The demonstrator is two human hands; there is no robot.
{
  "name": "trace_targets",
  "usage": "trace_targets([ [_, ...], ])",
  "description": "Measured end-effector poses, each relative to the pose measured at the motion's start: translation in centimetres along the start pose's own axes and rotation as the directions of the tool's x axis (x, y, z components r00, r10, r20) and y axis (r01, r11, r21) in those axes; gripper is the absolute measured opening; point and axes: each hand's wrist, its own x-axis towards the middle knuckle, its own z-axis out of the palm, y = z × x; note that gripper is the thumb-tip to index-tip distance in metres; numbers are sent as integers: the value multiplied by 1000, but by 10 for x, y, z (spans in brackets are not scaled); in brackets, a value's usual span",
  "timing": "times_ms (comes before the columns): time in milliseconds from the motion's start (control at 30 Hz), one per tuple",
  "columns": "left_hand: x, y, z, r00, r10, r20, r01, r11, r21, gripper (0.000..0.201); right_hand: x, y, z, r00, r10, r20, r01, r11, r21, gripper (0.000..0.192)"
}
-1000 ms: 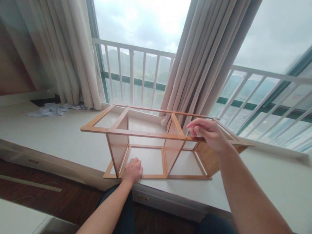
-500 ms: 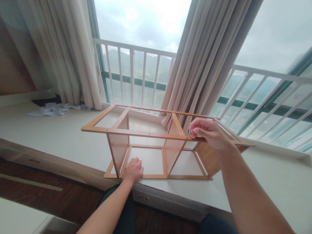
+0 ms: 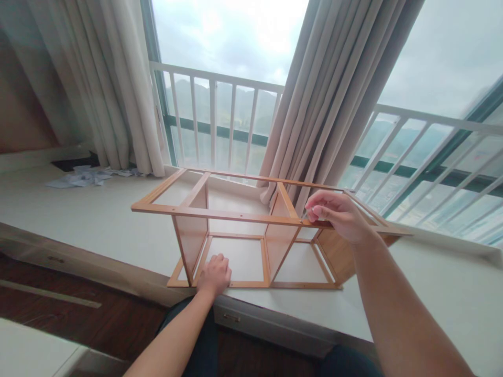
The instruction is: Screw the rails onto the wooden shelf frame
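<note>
A wooden shelf frame (image 3: 208, 212) lies on its side on the white sill, with board shelves between its two ladder-like sides. My left hand (image 3: 214, 274) is closed over the lower front rail, fingers curled. At the upper front rail, my right hand (image 3: 334, 212) pinches a small thin metal tool that looks like a hex key (image 3: 303, 215). Its tip meets the rail at the joint with a shelf board (image 3: 283, 238). Most of the tool is hidden by my fingers.
Grey curtains (image 3: 326, 78) hang behind the frame, before a white railing (image 3: 212, 115) and windows. Scraps of white paper (image 3: 84, 177) lie at the left of the sill (image 3: 129, 235). Below its front edge are a drawer front (image 3: 259, 322) and dark wooden floor (image 3: 118, 301).
Almost nothing differs. My right hand has shifted very slightly at the upper rail, while my left hand and the shelf frame stay in place.
</note>
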Motion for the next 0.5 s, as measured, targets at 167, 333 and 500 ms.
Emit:
trace_targets([
  [167,0,0,-2,1000,-4,10,4,1000,3,21,1,0,1,1000,5,-20,-5,1000,-3,32],
  [333,0,0,-1,1000,-5,12,5,1000,-9,20,2,0,2,999,3,-46,-4,1000,-29,35],
  [500,0,1,-4,1000,-15,23,15,999,-33,20,3,1,4,997,-38,-72,31,995,-95,38],
])
